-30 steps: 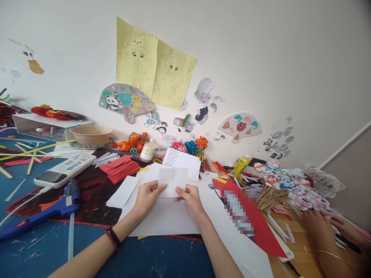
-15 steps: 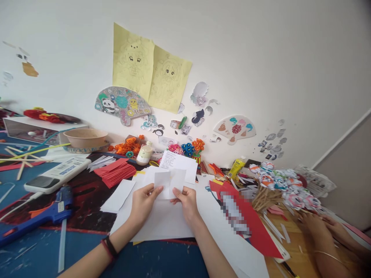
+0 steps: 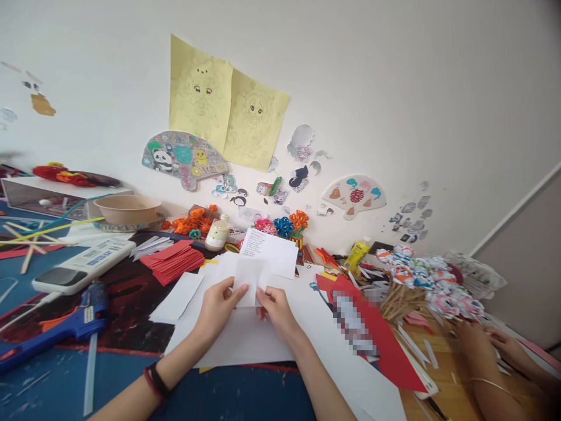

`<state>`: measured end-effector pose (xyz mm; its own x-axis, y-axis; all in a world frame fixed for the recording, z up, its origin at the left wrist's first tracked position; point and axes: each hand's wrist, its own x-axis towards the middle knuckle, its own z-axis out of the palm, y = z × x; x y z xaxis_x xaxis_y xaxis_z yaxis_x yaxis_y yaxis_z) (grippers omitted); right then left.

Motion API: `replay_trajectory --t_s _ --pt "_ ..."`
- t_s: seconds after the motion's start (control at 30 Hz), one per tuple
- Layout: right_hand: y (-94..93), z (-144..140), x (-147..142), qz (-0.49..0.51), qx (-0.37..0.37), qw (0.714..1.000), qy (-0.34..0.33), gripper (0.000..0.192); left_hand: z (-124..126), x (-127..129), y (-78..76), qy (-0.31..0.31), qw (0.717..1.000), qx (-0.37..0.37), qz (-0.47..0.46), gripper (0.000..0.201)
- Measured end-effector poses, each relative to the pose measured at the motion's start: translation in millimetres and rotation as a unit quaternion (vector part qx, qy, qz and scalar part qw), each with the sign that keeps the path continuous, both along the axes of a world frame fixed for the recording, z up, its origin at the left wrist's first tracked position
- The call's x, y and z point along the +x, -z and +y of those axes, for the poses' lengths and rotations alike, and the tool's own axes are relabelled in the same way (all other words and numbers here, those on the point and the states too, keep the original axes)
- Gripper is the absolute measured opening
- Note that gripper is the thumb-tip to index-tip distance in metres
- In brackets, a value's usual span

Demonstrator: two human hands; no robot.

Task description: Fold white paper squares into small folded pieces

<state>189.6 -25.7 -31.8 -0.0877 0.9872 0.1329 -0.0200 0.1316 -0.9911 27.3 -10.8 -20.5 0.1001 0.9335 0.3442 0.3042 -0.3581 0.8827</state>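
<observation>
Cluttered bench (image 3: 245, 392) under a sticker-dotted white wall: small white paper piece (image 3: 248, 279) pinched by left hand (image 3: 218, 305) and right hand (image 3: 274, 309), both grips closed on its lower edge, raised above loose sheets; best kept taut, edges aligned before creasing.

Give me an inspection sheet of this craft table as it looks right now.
Surface: table, blue top, dark mat, white sheets spread over it.
Job's things: small white paper piece pinched from both sides.
Clutter: red paper stack, blue glue gun, remote control, bowl, yellow glue bottle, paper flowers on sticks.
Grippers: left hand and right hand both grip the paper.
Cables: white cord beside the glue gun.
Surroundings: wall with yellow drawings; another person's hands at far right.
</observation>
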Motion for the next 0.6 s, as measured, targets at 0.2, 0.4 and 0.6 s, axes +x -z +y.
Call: replay_trajectory --t_s 0.2,0.4,0.6 --pt "-2.7 -5 -5 -0.019 0.029 0.998 -0.051 0.042 -3 0 0.6 -0.059 0.992 0.014 0.112 0.028" --pt "-2.6 -7 -5 -0.083 0.051 0.992 -0.077 0.043 -8 4 4.1 -0.053 0.972 0.02 0.228 0.03" --pt "-5.3 -13 -10 -0.154 0.094 0.981 -0.068 0.047 -10 5 4.7 -0.083 0.966 0.016 0.244 0.031"
